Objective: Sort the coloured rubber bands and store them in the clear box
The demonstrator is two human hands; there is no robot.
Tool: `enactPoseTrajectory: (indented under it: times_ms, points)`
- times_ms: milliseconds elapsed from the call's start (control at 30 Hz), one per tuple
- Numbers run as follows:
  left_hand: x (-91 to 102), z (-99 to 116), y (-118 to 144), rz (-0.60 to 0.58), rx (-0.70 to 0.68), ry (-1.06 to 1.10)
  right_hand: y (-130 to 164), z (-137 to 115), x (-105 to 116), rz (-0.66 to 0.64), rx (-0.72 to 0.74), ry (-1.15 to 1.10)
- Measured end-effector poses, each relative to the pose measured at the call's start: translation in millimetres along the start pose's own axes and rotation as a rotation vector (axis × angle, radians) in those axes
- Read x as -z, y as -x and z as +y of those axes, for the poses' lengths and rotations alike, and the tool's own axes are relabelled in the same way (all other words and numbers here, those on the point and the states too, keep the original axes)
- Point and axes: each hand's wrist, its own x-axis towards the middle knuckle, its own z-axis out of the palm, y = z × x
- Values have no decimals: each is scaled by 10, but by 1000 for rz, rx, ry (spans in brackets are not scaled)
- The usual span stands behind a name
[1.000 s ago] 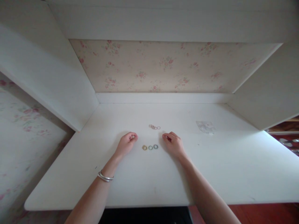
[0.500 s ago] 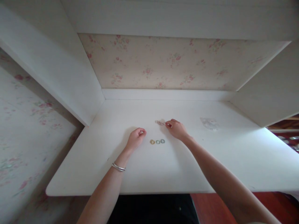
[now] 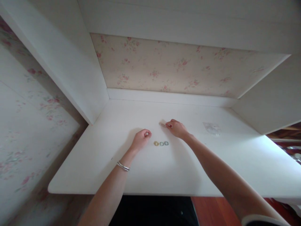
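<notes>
On the white desk [image 3: 150,175], my right hand [image 3: 177,128] is closed in a pinch at the right end of a few small pale rings [image 3: 161,124]. The fingers partly cover these rings, and one thin, pale loop appears to be between the fingertips. My left hand [image 3: 141,139] rests on the desk to the left, its fingers curled together; whatever they may hold is hidden. Between and just below the hands lie three small ring shapes in a row: a yellow ring [image 3: 154,143], a pale green ring [image 3: 160,144] and a grey-green ring [image 3: 165,143].
A clear plastic bag [image 3: 212,128] with something pale in it lies to the right of my right hand. White side panels and a floral back wall [image 3: 164,66] enclose the desk. Its rounded front-left corner [image 3: 53,188] is near me.
My right hand has moved slightly over the pale rings, so fewer of them show. The left hand keeps its curled shape. The whole view has shifted and tilted a little.
</notes>
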Motion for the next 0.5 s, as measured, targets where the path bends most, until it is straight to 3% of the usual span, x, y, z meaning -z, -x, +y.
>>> enactPoseTrajectory:
  times_ms: [233,500]
  points:
    - [-11,-29,-21,1,-31,-8,-222,-238,62,-115,0,69]
    - [-6,-26,-25,-10,-26,-4,-260,-322,-32,-118,2,67]
